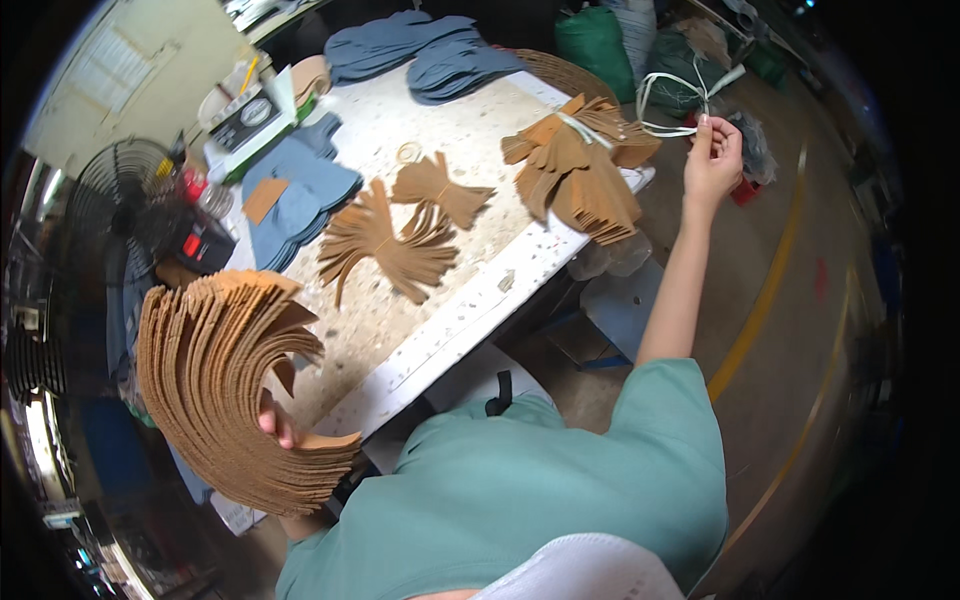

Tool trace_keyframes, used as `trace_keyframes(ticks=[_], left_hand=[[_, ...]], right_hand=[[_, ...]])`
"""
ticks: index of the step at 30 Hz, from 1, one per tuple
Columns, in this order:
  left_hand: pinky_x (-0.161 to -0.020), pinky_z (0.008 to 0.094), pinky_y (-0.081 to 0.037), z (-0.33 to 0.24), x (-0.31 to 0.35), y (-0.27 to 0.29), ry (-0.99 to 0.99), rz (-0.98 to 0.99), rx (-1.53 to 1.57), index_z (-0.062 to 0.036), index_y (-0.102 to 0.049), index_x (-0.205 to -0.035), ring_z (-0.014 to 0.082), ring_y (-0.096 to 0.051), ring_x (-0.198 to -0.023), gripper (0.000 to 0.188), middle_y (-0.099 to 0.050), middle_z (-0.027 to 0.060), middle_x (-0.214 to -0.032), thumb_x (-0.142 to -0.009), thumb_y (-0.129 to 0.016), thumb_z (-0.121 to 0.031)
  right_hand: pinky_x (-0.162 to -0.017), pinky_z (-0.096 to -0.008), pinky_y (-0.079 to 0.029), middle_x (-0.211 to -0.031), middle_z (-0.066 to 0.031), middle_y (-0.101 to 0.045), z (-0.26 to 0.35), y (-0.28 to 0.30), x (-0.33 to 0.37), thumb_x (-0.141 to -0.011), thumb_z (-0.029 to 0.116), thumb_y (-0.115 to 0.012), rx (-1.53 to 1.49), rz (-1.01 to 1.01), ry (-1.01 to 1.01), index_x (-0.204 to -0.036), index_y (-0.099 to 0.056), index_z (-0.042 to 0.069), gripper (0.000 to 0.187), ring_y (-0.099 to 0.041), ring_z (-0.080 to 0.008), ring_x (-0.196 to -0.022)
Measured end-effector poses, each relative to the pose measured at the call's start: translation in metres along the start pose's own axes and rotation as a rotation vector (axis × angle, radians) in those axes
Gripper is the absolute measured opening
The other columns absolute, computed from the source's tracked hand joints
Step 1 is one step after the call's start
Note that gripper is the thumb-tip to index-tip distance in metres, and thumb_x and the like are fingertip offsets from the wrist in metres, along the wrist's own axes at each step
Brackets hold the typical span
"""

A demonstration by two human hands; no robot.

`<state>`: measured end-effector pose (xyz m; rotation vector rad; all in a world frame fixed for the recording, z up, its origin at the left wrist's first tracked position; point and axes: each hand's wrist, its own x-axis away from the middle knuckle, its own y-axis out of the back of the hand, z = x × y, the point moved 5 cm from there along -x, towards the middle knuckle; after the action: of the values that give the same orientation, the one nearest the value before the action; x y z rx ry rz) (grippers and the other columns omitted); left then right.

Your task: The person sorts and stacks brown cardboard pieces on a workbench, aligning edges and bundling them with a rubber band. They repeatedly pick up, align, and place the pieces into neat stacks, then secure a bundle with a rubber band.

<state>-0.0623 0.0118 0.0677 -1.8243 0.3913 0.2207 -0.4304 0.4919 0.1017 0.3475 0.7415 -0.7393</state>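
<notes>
My left hand (278,422) is closed around a thick stack of brown cut pieces (195,385), bent into a curve with the edges fanned out. The stack hides most of that hand; only some fingertips show inside the bend. Out to the right, beyond the table corner, my right hand (713,160) pinches a white cord (727,80) that hangs in a loop. Two fanned brown bundles (390,245) (445,192) lie on the table (440,345), each narrowed at its middle. A larger brown pile (580,180) with a white strip across it rests at the right corner.
Blue-grey cut pieces (300,195) are stacked at the table's left, with more (420,55) along the back. A black fan (125,190) stands at far left. Green sacks (595,45) sit behind the table, and a blue stool (620,310) is below its right corner.
</notes>
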Motion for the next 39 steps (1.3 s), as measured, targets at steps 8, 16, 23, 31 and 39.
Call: trace_keyframes(ticks=[8,16,23,31,39], left_hand=[[-0.098,0.0632,-0.042,-0.015,-0.028,0.031,-0.004,-0.162,-0.056,-0.0058,-0.020,-0.149,0.0503,-0.042,-0.124,0.094,-0.033,0.0332,-0.139,-0.081,-0.071,-0.047],[-0.098,0.0620,-0.044,-0.024,-0.014,0.041,-0.089,-0.309,-0.195,-0.0072,-0.021,-0.149,0.0481,-0.043,-0.124,0.091,-0.035,0.0283,-0.140,-0.083,-0.069,-0.046],[-0.101,0.0620,-0.039,-0.022,0.013,0.033,-0.215,-0.363,-0.262,-0.0081,-0.021,-0.150,0.0481,-0.042,-0.125,0.091,-0.033,0.0278,-0.143,-0.083,-0.067,-0.048],[-0.108,0.0644,-0.026,-0.028,0.024,0.040,-0.153,-0.188,-0.278,-0.0084,-0.016,-0.151,0.0519,-0.030,-0.133,0.094,-0.016,0.0319,-0.151,-0.084,-0.063,-0.054],[-0.103,0.0607,-0.038,-0.002,-0.007,0.050,-0.147,-0.231,-0.021,-0.0049,-0.019,-0.150,0.0527,-0.037,-0.128,0.095,-0.025,0.0333,-0.147,-0.080,-0.069,-0.046]], right_hand=[[-0.073,-0.0388,-0.052,-0.080,-0.0078,-0.071,-0.236,0.003,0.001,-0.079,0.030,-0.071,0.481,0.415,-0.256,-0.085,-0.070,0.015,0.016,-0.069,-0.0283,-0.078],[-0.083,-0.0384,-0.052,-0.093,-0.0129,-0.071,-0.327,-0.092,0.043,-0.072,0.031,-0.075,0.645,0.873,-0.556,-0.086,-0.075,0.016,0.021,-0.069,-0.0263,-0.092],[-0.089,-0.0356,-0.050,-0.115,-0.0091,-0.067,-0.341,-0.200,0.028,-0.087,0.010,-0.060,-0.309,0.602,-0.961,-0.125,-0.060,0.009,0.038,-0.062,-0.0247,-0.108],[-0.073,-0.0200,-0.048,-0.105,-0.0062,-0.071,-0.289,-0.112,-0.002,-0.093,0.011,-0.054,-0.311,0.573,-0.823,-0.121,-0.062,0.006,0.029,-0.063,-0.0102,-0.088],[-0.080,-0.0233,-0.047,-0.099,-0.0058,-0.070,0.004,-0.066,0.014,-0.097,0.012,-0.055,-0.447,0.661,-0.250,-0.114,-0.065,0.002,0.023,-0.063,-0.0095,-0.089]])
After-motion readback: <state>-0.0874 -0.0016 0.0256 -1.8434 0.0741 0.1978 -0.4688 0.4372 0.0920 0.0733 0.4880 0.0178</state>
